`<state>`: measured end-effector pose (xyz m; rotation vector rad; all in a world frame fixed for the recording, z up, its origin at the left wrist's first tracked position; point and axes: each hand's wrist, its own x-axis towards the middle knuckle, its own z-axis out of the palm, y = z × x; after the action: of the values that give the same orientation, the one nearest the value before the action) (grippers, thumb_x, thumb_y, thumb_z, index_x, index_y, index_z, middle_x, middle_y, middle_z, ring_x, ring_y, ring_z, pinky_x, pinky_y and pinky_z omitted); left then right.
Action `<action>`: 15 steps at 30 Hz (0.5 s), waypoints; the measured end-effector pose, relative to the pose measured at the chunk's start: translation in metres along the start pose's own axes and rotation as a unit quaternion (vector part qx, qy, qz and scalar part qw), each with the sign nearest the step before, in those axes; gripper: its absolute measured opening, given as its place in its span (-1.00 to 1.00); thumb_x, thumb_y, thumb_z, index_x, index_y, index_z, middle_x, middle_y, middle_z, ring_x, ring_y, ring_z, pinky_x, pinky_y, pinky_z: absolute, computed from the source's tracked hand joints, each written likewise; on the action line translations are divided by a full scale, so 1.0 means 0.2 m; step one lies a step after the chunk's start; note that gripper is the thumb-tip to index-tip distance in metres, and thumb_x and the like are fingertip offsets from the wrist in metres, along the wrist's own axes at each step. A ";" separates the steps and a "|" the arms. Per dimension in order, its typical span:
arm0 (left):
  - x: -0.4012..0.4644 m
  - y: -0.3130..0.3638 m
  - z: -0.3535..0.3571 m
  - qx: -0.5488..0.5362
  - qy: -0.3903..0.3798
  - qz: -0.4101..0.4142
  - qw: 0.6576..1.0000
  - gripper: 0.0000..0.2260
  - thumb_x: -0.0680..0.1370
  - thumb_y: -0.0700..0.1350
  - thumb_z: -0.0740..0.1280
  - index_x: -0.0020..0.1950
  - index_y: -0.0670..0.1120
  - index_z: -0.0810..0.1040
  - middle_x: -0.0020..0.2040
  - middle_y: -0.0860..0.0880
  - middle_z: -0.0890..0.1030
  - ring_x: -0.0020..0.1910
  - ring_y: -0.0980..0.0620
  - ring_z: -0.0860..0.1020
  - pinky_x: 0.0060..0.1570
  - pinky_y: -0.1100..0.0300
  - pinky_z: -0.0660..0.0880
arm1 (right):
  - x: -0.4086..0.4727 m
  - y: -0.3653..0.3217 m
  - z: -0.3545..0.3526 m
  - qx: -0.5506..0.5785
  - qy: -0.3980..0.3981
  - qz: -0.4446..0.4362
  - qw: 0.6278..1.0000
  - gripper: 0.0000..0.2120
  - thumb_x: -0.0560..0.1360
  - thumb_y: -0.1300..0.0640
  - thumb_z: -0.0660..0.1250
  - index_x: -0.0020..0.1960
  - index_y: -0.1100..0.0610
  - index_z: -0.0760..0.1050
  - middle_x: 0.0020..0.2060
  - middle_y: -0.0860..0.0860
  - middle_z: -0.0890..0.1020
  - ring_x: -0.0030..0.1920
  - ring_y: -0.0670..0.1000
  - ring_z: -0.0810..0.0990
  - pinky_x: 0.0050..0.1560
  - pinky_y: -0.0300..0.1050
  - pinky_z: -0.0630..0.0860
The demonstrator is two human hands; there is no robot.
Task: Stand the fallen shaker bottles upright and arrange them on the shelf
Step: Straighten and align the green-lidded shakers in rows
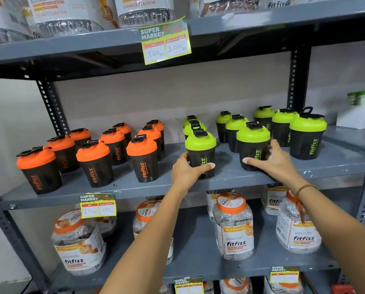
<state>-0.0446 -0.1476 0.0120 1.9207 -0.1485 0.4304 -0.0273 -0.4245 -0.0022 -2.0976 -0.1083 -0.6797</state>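
On the grey middle shelf [177, 183] stand several black shaker bottles, all upright. Those on the left have orange lids [142, 160], those on the right green lids [306, 136]. My left hand [187, 171] wraps around a front green-lidded shaker [200, 149] near the shelf's front edge. My right hand [272, 161] grips a second front green-lidded shaker [252, 143] just to its right. Both bottles rest on the shelf. More green-lidded shakers stand in rows behind them.
Clear jars with orange lids [233, 225] fill the shelf below. Large jars [71, 15] sit on the shelf above. Price tags [165, 41] hang from the shelf edges. A white box [357, 117] stands at the far right. Perforated uprights [50, 102] frame the shelf.
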 end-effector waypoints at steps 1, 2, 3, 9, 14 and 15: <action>0.00 0.00 0.00 -0.002 -0.001 0.001 1.000 -0.42 0.20 0.18 0.59 0.13 0.09 0.49 -0.03 0.20 0.59 -0.04 0.29 0.52 -0.14 0.32 0.44 | 0.00 0.00 0.00 -0.003 0.004 -0.002 1.000 -0.29 0.17 -0.36 0.57 0.09 -0.06 0.31 0.09 -0.04 0.56 0.07 0.03 0.56 0.05 0.01 0.51; 0.00 -0.01 0.00 -0.005 0.000 0.003 1.000 -0.41 0.20 0.18 0.60 0.15 0.07 0.50 0.02 0.15 0.62 0.00 0.22 0.55 -0.08 0.26 0.48 | 0.00 0.00 0.00 -0.009 0.009 -0.004 1.000 -0.30 0.17 -0.36 0.56 0.09 -0.06 0.32 0.07 -0.05 0.56 0.06 0.02 0.55 0.02 -0.01 0.48; 0.00 -0.01 0.01 -0.007 0.001 0.005 1.000 -0.40 0.20 0.18 0.60 0.16 0.06 0.51 0.05 0.11 0.63 0.04 0.15 0.57 -0.02 0.21 0.50 | 0.01 0.00 0.00 -0.013 0.013 -0.005 1.000 -0.30 0.17 -0.36 0.56 0.10 -0.06 0.32 0.06 -0.06 0.55 0.05 0.01 0.53 0.00 -0.03 0.46; 0.00 0.00 0.02 0.005 0.008 0.014 1.000 -0.23 0.19 0.21 0.59 0.31 0.01 0.42 0.22 0.02 0.56 0.19 0.04 0.53 0.17 0.01 0.51 | 0.01 0.00 -0.02 -0.030 0.012 0.005 0.999 -0.25 0.15 -0.41 0.53 0.12 -0.07 0.31 0.06 -0.07 0.54 0.04 0.02 0.53 -0.01 -0.03 0.45; -0.16 0.01 0.05 -0.003 0.229 0.124 0.966 -0.34 0.26 0.31 0.52 0.21 0.12 0.31 0.06 0.14 0.35 0.04 0.10 0.44 0.01 0.12 0.47 | -0.02 -0.02 -0.05 0.018 0.007 0.014 1.000 -0.06 0.15 -0.42 0.56 0.37 -0.06 0.30 0.18 -0.11 0.51 0.16 -0.05 0.52 0.17 -0.07 0.47; -0.20 0.01 0.06 0.005 0.259 0.173 0.950 -0.43 0.30 0.29 0.50 0.14 0.14 0.31 0.00 0.18 0.33 -0.01 0.12 0.43 -0.03 0.14 0.46 | -0.04 -0.02 -0.06 0.040 0.026 0.016 0.999 -0.04 0.17 -0.40 0.56 0.42 -0.04 0.30 0.20 -0.10 0.51 0.17 -0.05 0.53 0.18 -0.09 0.47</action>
<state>-0.0799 -0.1635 -0.0049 1.7292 -0.1366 1.1552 -0.0410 -0.4311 0.0016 -2.0004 -0.0717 -0.6984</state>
